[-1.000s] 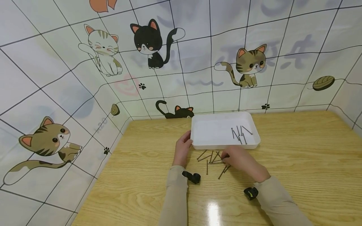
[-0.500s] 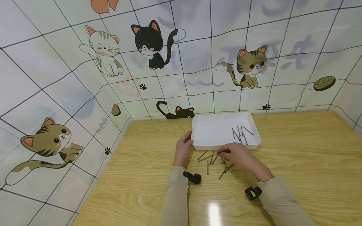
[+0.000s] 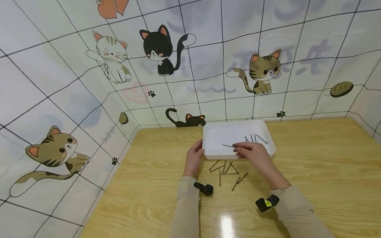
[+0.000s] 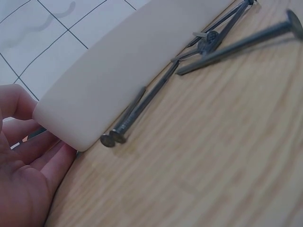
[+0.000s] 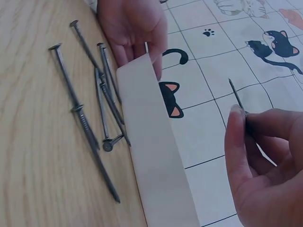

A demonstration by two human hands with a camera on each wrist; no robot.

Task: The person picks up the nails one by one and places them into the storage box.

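My right hand (image 3: 255, 156) pinches a nail (image 3: 228, 145) between thumb and fingertips, above the front part of the white tray (image 3: 218, 134). In the right wrist view, the pointed end of that nail (image 5: 235, 91) sticks out past the fingertips. The left hand (image 3: 194, 159) grips the tray's front left corner; the left wrist view shows its fingers (image 4: 45, 151) bent against that corner. Several nails (image 3: 262, 138) lie in the right part of the tray, some hidden behind my right hand. On the table before the tray, several loose nails (image 3: 229, 173) lie scattered, some crossing each other.
The wooden table (image 3: 154, 198) reaches back to a wall covering (image 3: 208, 66) with cartoon cats and a grid. The tray stands near the table's back edge. A black wrist strap (image 3: 267, 203) sits on the right sleeve, another (image 3: 203, 188) on the left.
My right hand has picked up a nail from the loose ones and moved it up and back over the tray. The left hand has stayed at the tray's corner.
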